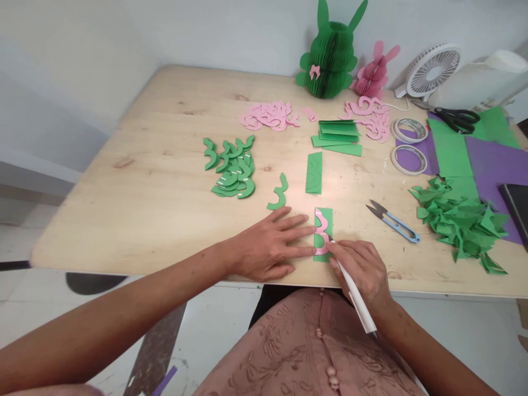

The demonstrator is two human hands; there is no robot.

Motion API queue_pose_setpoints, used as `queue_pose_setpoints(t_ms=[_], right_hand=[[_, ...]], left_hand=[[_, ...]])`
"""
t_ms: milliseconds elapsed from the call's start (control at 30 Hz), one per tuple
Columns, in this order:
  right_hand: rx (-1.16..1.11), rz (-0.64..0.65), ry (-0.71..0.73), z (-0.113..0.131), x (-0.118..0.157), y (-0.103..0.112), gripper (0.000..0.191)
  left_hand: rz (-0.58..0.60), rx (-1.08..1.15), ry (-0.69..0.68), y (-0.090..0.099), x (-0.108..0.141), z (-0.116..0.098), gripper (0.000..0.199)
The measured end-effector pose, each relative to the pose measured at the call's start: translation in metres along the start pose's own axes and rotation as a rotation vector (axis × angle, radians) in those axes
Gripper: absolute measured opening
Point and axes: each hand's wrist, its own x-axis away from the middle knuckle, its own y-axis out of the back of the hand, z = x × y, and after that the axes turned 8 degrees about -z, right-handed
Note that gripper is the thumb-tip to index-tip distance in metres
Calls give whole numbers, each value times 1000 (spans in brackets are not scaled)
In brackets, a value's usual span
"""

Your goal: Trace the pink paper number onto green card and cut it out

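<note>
My right hand [363, 269] is closed around a white pen [355, 296], whose tip meets the edge of a pink scalloped paper template [322, 223]. Under the template lies a green paper strip [328, 216] near the table's front edge. My left hand [274, 245] rests flat with fingers spread, fingertips pressing the template's left side. Just above it sits a single green scalloped cutout [279, 193]. Farther up is another green strip [314, 173] with curved lines on it. Light-blue thread snips [394, 223] lie to the right of my right hand.
Left of centre are piled green cutouts [235, 170]. Pink cutouts [268, 115] and folded green strips [338, 135] lie farther back. Tape rolls [409, 159], black scissors [457, 118] and green scraps [462, 217] occupy the right. Paper rabbits [333, 58] and a fan [435, 71] stand behind.
</note>
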Motion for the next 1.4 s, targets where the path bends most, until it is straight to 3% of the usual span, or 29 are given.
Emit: queue_pose_setpoints(t_ms=[300,567,767,1400], right_hand=[[-35,2,-96,4,-5,3,26],[-315,-2,-471,10,-17,8,19],[-411,-55,-701,9,-19,-7,11],[-271,-3,-680,11,-22,-13,8]], left_hand=[[-26,2,21,-4,3,0,52],[-35,20,13,-3,2,1,52],[-49,22,21,-4,3,0,51],[-51,40,29,-6,5,2,49]])
